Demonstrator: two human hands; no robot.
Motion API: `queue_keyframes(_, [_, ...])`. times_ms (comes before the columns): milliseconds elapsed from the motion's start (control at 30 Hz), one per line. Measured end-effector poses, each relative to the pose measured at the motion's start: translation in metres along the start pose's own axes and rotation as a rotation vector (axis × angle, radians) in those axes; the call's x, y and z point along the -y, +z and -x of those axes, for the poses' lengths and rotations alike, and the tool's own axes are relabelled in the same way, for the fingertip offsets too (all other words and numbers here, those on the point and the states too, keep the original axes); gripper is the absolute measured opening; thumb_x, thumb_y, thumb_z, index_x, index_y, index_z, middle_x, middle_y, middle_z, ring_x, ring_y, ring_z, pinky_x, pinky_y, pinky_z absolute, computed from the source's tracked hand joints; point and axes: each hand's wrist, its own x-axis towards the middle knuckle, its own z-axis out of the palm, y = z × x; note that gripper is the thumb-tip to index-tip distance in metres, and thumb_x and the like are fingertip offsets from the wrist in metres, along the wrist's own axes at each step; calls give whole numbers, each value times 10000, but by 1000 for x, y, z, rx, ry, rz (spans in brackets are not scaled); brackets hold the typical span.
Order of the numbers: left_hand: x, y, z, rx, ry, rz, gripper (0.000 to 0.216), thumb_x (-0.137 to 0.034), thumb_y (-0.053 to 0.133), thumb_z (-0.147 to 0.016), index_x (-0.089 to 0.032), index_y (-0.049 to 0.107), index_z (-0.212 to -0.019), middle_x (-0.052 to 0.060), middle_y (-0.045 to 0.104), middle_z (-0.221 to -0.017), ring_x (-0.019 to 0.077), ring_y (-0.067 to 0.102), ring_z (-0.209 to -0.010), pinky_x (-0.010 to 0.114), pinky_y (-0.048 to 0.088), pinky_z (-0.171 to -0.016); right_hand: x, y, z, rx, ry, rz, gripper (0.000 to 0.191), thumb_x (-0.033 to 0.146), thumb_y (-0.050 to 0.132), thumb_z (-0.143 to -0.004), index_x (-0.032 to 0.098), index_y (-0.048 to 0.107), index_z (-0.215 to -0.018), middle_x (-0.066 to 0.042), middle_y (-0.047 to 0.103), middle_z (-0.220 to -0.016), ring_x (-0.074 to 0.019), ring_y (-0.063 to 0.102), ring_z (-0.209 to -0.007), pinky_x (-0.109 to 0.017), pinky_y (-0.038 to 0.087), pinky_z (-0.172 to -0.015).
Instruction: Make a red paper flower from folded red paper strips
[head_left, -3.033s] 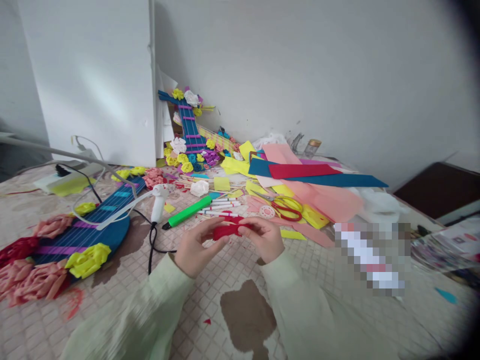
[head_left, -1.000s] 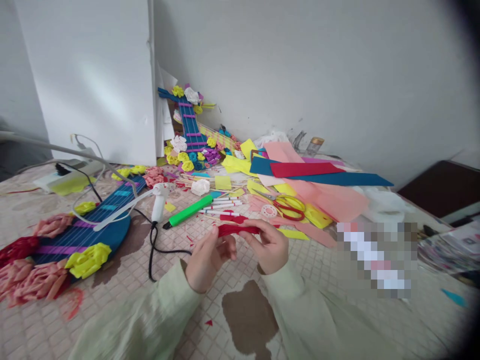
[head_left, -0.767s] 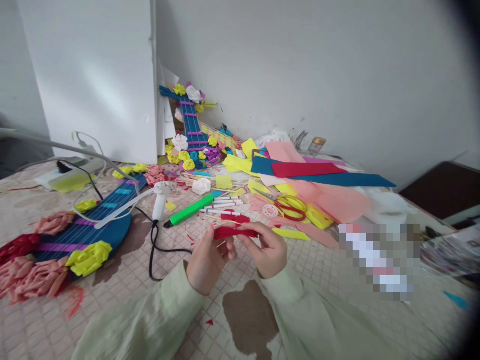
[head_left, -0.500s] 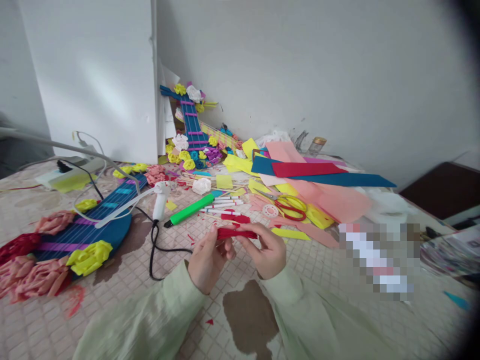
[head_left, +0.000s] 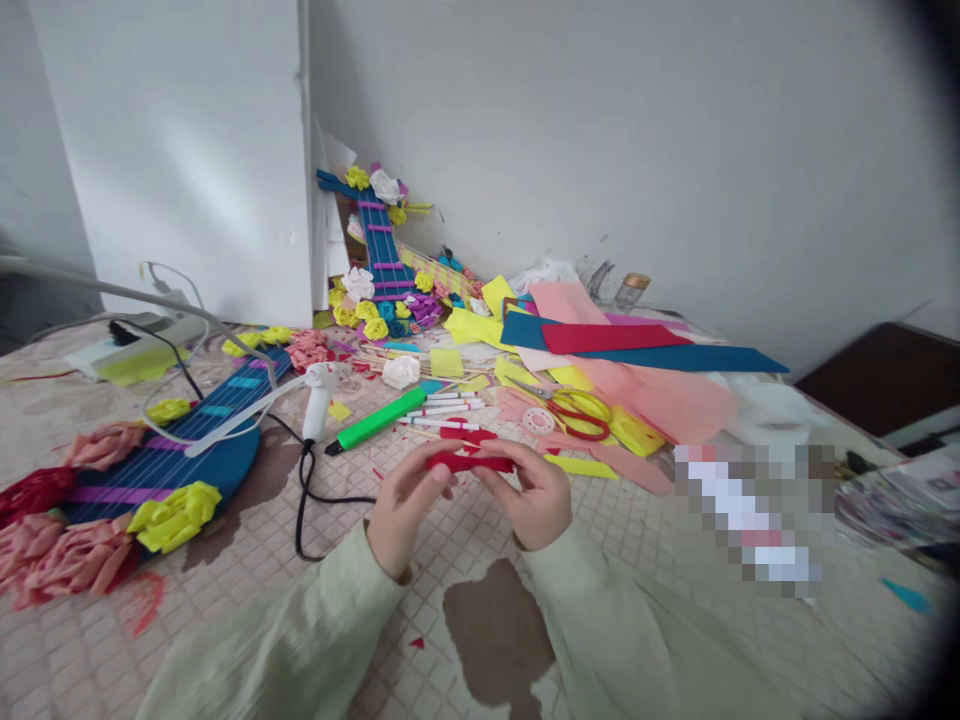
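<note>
Between both hands, above the tiled-pattern table, is a narrow, folded strip of red crepe paper [head_left: 471,462]. My left hand [head_left: 405,498] grips its left end, with the thumb on the near side and the fingers curled over the far side. The strip's other end is pinched by my right hand [head_left: 534,492], thumb below and index finger along the top. More red paper pieces [head_left: 459,430] lie on the table just beyond the fingers. Left of my hands stands a white glue gun [head_left: 318,402] with a black cord.
A blue paper guitar [head_left: 169,460] with paper roses lies at left; another guitar [head_left: 384,245] leans at the back. A green cutter [head_left: 382,418], several markers [head_left: 450,404], scissors [head_left: 574,412] and crepe sheets [head_left: 645,355] are beyond my hands. A blurred-out item [head_left: 750,520] lies right.
My left thumb has shifted from the strip's upper edge to its near side, and the left fingers have closed over the far side. My right hand keeps its pinch nearly unmoved.
</note>
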Motion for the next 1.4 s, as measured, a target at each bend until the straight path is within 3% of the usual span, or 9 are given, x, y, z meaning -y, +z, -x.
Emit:
queue_keyframes(100, [-5,-5,-1,13,214,-336,279,-241,610,-682,-191,577,-955,68,578,-979,197,526,-893,286,434,-720,-3,0,-1,8,44,-52,197,199,636,-674,213,617,-869,-28,658,-804,-174,604,-770,-289,482,-734])
queue_keyframes(200, [-8,-7,-3,35,334,-541,209,-193,592,-697,-178,591,-905,62,613,-888,184,549,-844,291,426,-739,-5,0,-2,61,69,-109,204,194,632,-675,206,612,-877,-34,655,-804,-174,605,-769,-293,487,-734])
queue_keyframes(400, [-3,-11,-5,28,372,-714,94,-197,564,-713,-163,602,-792,39,634,-735,146,572,-665,247,448,-614,-8,1,-1,157,123,-173,229,183,620,-675,194,598,-902,-43,649,-830,-168,609,-757,-294,490,-737])
queue_keyframes(567, [-3,-13,-6,83,488,-822,173,-163,535,-728,-166,602,-887,52,650,-819,158,590,-762,271,469,-689,-8,-1,-6,227,243,-268,253,159,628,-650,170,594,-900,-54,651,-837,-177,609,-783,-299,484,-739])
queue_keyframes(700, [-4,-12,-6,121,612,-870,235,-161,554,-726,-174,598,-956,71,647,-879,167,590,-815,286,477,-733,-10,-3,-11,247,415,-406,260,166,661,-616,171,601,-870,-40,653,-836,-163,600,-788,-279,472,-728])
queue_keyframes(900, [-1,-12,-7,161,616,-855,208,-158,587,-711,-144,607,-917,78,651,-849,156,599,-786,257,489,-713,-18,-3,-11,343,733,-613,269,192,704,-561,169,616,-815,-6,646,-732,-107,588,-639,-212,455,-577])
queue_keyframes(1133, [0,-13,-8,189,627,-841,221,-160,605,-699,-136,600,-919,79,653,-826,152,600,-761,249,490,-690,-18,-2,-11,357,781,-637,297,196,731,-509,149,620,-780,-14,642,-712,-123,591,-654,-247,458,-610])
queue_keyframes(1400, [2,-14,-9,216,636,-819,143,-147,586,-714,-119,610,-851,86,657,-775,149,609,-726,238,494,-657,-19,-3,-10,386,778,-630,276,175,730,-510,149,620,-762,8,633,-665,-87,570,-577,-196,435,-538])
